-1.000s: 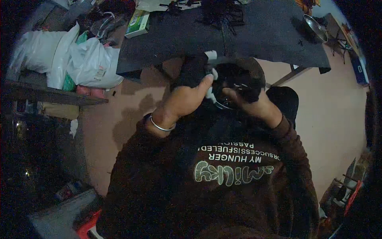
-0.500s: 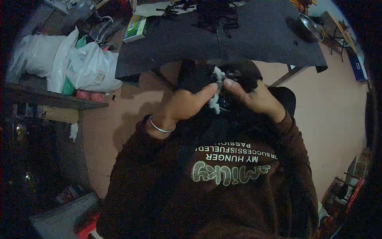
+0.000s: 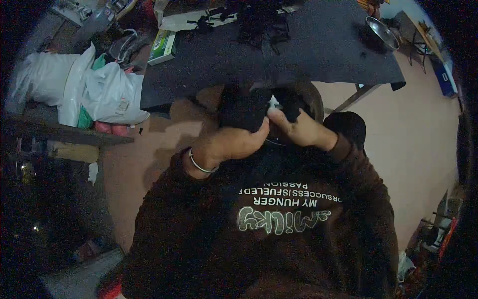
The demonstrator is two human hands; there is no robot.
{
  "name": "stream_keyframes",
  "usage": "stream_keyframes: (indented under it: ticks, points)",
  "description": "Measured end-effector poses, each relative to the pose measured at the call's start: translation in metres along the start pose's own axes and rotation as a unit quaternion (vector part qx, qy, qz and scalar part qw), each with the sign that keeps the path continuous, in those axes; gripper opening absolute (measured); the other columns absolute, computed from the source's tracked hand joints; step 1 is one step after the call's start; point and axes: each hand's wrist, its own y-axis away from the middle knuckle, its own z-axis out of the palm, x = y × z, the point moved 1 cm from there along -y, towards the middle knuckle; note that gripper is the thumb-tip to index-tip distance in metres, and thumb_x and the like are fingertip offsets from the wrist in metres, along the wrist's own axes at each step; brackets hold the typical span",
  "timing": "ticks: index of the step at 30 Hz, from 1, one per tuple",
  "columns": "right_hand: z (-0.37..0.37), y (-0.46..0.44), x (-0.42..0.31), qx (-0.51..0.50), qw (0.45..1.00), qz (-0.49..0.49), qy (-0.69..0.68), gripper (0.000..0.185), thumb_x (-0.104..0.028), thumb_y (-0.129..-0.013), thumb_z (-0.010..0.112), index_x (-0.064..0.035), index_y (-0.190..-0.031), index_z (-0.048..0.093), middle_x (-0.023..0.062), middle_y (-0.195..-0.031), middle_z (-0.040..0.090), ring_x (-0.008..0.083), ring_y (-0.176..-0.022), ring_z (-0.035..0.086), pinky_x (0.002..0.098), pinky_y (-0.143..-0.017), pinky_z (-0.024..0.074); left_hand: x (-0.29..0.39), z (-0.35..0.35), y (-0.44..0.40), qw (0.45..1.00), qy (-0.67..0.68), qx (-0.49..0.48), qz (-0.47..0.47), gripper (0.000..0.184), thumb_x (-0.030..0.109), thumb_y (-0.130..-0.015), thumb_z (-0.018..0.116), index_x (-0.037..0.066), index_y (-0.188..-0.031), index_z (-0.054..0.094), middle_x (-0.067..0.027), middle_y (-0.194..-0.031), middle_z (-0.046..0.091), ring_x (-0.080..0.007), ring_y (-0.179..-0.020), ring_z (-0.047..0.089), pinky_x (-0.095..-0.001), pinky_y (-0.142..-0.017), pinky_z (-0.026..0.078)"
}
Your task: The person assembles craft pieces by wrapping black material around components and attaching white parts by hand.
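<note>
Both hands grip a black, soft-looking piece of fabric (image 3: 244, 107) in front of my chest, just below the table's near edge. My left hand (image 3: 234, 143) is closed on its left side, thumb pointing up toward the middle. On the other side my right hand (image 3: 302, 128) is closed on it too, its thumb pressing beside a small white tuft (image 3: 273, 101). The two thumbs nearly meet under this tuft. Most of my fingers are hidden behind the dark material, and its full shape is lost in the shade.
Ahead is a table with a dark cover (image 3: 209, 65), bearing a green and white box (image 3: 162, 47), a heap of thin black pieces (image 3: 264, 30) and a round metal dish (image 3: 382, 33). White plastic bags (image 3: 112, 92) lie on a shelf at left. A dark round seat (image 3: 346, 130) stands at right.
The white material between my thumbs showed as a longer strip before; now only a small tuft shows. My hands have come closer together, the right one moving lower and leftward.
</note>
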Motion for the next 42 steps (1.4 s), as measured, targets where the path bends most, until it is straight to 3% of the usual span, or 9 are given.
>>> stream_keyframes:
  ticks: [7,10,12,14,23,28,37,39,42]
  points:
    - [-0.038,0.002,-0.013,0.017,0.993,0.103,0.056,0.032,-0.031,-0.084,0.04,-0.0022,-0.088,0.052,0.0057,-0.066,0.054,0.0128,-0.062,0.05,0.0297,-0.058,0.0407,-0.028,0.019,-0.013,0.982,0.124,-0.129,-0.055,0.046,0.029,-0.075,0.05,0.001,-0.11,0.042,-0.0177,-0.109,0.046,-0.0301,-0.102,0.042,-0.034,-0.09,0.03]
    - [-0.061,-0.011,0.015,0.141,0.952,0.151,0.228,0.028,-0.028,-0.082,0.045,-0.0065,-0.096,0.055,0.011,-0.068,0.057,0.019,-0.059,0.054,0.0316,-0.055,0.0423,-0.036,0.028,-0.019,0.938,0.044,-0.221,-0.262,0.034,0.027,-0.076,0.047,0.0,-0.096,0.051,-0.0201,-0.094,0.053,-0.0317,-0.088,0.05,-0.0365,-0.082,0.036]
    - [-0.071,-0.026,0.021,0.093,0.905,0.16,0.383,0.023,-0.022,-0.079,0.046,-0.0073,-0.091,0.057,0.0122,-0.067,0.056,0.0238,-0.057,0.055,0.0321,-0.053,0.0435,-0.03,0.03,-0.027,0.999,-0.009,0.043,0.003,0.03,0.026,-0.077,0.049,0.001,-0.091,0.055,-0.0182,-0.087,0.055,-0.0298,-0.083,0.053,-0.0351,-0.078,0.039]
    - [-0.073,-0.041,0.02,0.042,0.871,0.122,0.473,0.02,-0.02,-0.077,0.047,-0.0065,-0.086,0.059,0.0122,-0.065,0.056,0.0259,-0.057,0.055,0.0323,-0.052,0.044,-0.033,0.031,-0.033,0.998,0.026,0.051,-0.011,0.028,0.025,-0.076,0.05,0.001,-0.089,0.055,-0.0172,-0.085,0.056,-0.029,-0.081,0.054,-0.0347,-0.076,0.04]
    - [-0.071,-0.045,0.043,0.119,0.895,0.089,0.421,0.016,-0.019,-0.073,0.046,-0.0068,-0.074,0.057,0.0144,-0.068,0.056,0.031,-0.061,0.056,0.0389,-0.047,0.0443,-0.018,-0.012,-0.051,0.984,-0.047,0.169,0.01,0.023,0.016,-0.074,0.054,-0.001,-0.089,0.053,-0.0169,-0.084,0.055,-0.0276,-0.075,0.054,-0.0336,-0.068,0.043]
    - [-0.065,-0.015,-0.004,0.184,0.85,-0.162,0.465,0.024,-0.016,-0.07,0.055,-0.005,-0.091,0.053,0.0146,-0.098,0.05,0.0291,-0.084,0.052,0.0364,-0.065,0.0423,-0.018,-0.008,-0.072,0.969,-0.106,0.208,0.078,0.027,0.016,-0.075,0.052,-0.001,-0.096,0.05,-0.0186,-0.089,0.053,-0.0275,-0.078,0.054,-0.0334,-0.067,0.043]
    - [-0.056,-0.023,-0.027,0.187,0.968,-0.092,0.138,0.011,-0.01,-0.072,0.057,-0.0019,-0.079,0.054,0.009,-0.073,0.055,0.0194,-0.065,0.055,0.0272,-0.057,0.0431,-0.01,-0.007,-0.059,0.959,0.15,-0.018,-0.239,0.025,0.019,-0.074,0.052,0.001,-0.092,0.053,-0.0155,-0.079,0.055,-0.0283,-0.073,0.054,-0.0344,-0.067,0.043]
    - [-0.047,-0.025,-0.022,0.215,0.969,-0.096,0.077,0.012,-0.012,-0.073,0.057,-0.0018,-0.079,0.054,0.0082,-0.072,0.056,0.0173,-0.064,0.054,0.0268,-0.056,0.0425,-0.005,-0.011,-0.056,0.99,0.123,0.061,-0.029,0.023,0.017,-0.074,0.052,0.002,-0.091,0.053,-0.0149,-0.079,0.055,-0.0274,-0.073,0.054,-0.0346,-0.068,0.042]
    - [-0.046,-0.026,-0.024,0.227,0.966,-0.108,0.056,0.013,-0.014,-0.074,0.057,-0.0018,-0.078,0.054,0.006,-0.071,0.056,0.0136,-0.063,0.052,0.0259,-0.055,0.0414,0.002,-0.022,-0.052,0.988,0.135,0.006,-0.07,0.023,0.014,-0.073,0.053,0.002,-0.092,0.052,-0.0151,-0.084,0.054,-0.0272,-0.077,0.053,-0.0345,-0.07,0.042]
